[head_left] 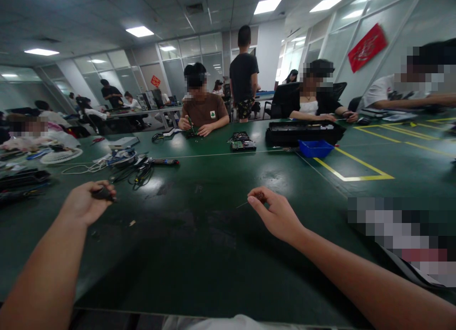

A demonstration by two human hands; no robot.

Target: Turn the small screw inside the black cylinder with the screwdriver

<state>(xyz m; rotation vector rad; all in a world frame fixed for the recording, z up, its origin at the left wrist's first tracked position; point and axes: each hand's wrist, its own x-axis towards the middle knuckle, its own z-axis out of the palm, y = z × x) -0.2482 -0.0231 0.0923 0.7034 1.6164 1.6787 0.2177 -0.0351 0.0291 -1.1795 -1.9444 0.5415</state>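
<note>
Over the left part of the green table (171,268), my left hand (81,201) is closed around a small dark object (102,194). Its kind is hard to make out because the fingers cover part of it. Farther right, my right hand (280,213) pinches a small reddish-brown piece (261,196) between thumb and fingers. A thin pale shaft or wire (242,205) points out leftward from that grip. On the tabletop near my left hand lie a small pale scrap (132,223) and some tiny dark bits (94,234).
Tangled cables (140,170) and a pen-shaped tool (166,162) lie beyond my left hand. Farther off are a circuit-board assembly (242,142), a blue bin (316,148) and a long black casing (302,131). Across the table a person (206,106) handles a tool.
</note>
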